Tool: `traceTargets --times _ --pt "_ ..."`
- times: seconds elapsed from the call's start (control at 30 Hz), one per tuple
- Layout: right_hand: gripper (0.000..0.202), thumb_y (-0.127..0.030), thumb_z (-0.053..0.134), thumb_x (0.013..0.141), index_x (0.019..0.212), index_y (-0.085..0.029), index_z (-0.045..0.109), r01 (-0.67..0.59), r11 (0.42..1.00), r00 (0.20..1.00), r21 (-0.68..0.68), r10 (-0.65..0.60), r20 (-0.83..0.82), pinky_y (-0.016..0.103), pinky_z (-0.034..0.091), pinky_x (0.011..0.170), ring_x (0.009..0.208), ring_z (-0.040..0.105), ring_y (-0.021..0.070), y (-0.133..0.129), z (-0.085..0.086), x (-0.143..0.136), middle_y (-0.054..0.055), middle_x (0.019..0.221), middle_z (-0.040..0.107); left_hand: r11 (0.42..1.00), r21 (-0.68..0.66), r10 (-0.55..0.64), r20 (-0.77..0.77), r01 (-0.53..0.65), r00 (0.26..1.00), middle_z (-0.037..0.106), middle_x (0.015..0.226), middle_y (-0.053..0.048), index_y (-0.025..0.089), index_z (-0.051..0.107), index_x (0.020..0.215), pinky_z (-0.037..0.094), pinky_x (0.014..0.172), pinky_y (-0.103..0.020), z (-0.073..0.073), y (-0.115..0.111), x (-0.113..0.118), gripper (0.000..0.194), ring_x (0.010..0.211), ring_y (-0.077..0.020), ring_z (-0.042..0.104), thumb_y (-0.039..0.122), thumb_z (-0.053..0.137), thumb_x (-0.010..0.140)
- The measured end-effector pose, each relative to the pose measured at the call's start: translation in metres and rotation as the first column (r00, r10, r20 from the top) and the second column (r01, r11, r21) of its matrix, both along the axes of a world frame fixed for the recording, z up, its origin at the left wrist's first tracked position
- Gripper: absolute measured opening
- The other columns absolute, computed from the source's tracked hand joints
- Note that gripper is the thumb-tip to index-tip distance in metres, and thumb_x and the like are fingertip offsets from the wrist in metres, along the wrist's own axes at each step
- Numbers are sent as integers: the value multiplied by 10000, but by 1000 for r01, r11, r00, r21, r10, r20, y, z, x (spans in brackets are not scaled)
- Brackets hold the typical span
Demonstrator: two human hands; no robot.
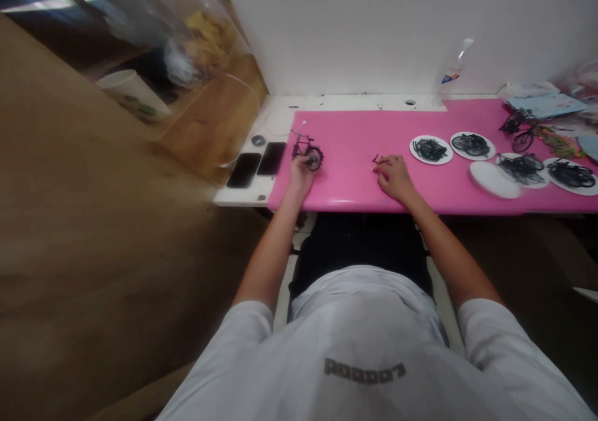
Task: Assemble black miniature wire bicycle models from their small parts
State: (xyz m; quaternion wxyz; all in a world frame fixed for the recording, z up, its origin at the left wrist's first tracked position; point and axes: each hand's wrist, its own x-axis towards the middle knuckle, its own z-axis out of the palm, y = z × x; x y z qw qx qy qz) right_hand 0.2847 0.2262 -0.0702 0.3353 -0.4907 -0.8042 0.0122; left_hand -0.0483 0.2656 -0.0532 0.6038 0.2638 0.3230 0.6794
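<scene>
Pink covering (346, 187) lies over most of a white surface (278, 104) set against a pale wall (364, 28), with a brown floor to the left. From the head view, the left hand (302, 175) grips a small dark model bicycle (308, 152) above the covering's left end, fingers closed around its lower part. The right hand (395, 175) is at the middle of the covering, fingers bent beside a small dark piece (375, 159); whether they pinch anything, I cannot tell. Two phones (271, 159) lie left of the bicycle. White plates (495, 181) of dark parts stand to the right, near a clear bottle (454, 72).
</scene>
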Motion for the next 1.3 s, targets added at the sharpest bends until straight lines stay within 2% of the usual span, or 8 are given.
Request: traceTargets --times 0.2,0.3,0.5,0.6,0.7,0.83,1.03,1.3 --pt "293 -208 584 945 1092 -248 835 12 999 1000 -44 -11 15 645 465 1131 1308 522 394 -1 2 -1 150 1303 710 998 -39 -41 3 41 999 744 787 -54 214 688 845 613 856 -337 10 -8 -3 124 814 -189 732 205 754 740" --pt "309 -221 556 962 1125 -226 818 94 994 995 -55 -93 31 658 456 1131 1316 518 415 -3 6 -3 176 1301 707 998 -63 -14 -35 12 999 764 806 -67 219 709 853 626 817 -340 11 -8 -2 116 811 -197 727 210 722 739" --pt "621 -192 533 907 1524 -149 584 282 958 953 -45 -285 -101 716 455 1128 1317 532 451 -5 9 -4 234 1342 695 999 -24 -51 -120 49 991 762 856 -93 227 692 857 624 904 -392 9 -5 -4 140 936 -234 742 235 702 717" --pt "673 -203 548 899 1570 -159 549 249 967 964 -47 -252 -82 715 450 1163 1392 514 454 -6 9 -3 224 1438 673 998 -41 -54 -107 50 993 763 876 -98 225 683 849 620 932 -397 9 -5 -4 129 978 -236 747 217 673 721" --pt "579 -218 543 922 1491 -183 642 164 984 986 -67 -165 -15 725 424 1205 1485 463 463 -5 8 -2 200 1511 658 996 -77 -49 -51 45 997 771 895 -90 226 674 840 619 903 -362 12 -6 -5 130 967 -219 742 193 648 717" --pt "514 -219 526 944 1427 -168 694 143 986 990 -83 -143 2 714 422 1221 1480 465 454 -4 6 -1 197 1507 673 998 -21 -67 -70 65 995 763 916 -85 222 676 876 606 888 -356 23 -4 -16 138 958 -218 740 231 681 739" --pt "496 -256 520 993 1458 -182 674 99 990 994 -102 -95 45 677 426 1228 1484 485 440 -5 8 -3 179 1534 666 998 49 34 -53 -31 998 757 960 -78 220 687 918 578 820 -310 35 2 -37 164 926 -195 732 274 672 764" --pt "585 -305 545 1000 1568 -167 573 47 986 999 -160 -43 30 667 463 1168 1365 567 439 -9 17 -4 223 1461 692 999 8 -43 -57 43 997 754 928 -70 222 656 915 587 917 -361 20 -5 -3 220 1000 -229 745 257 712 705"
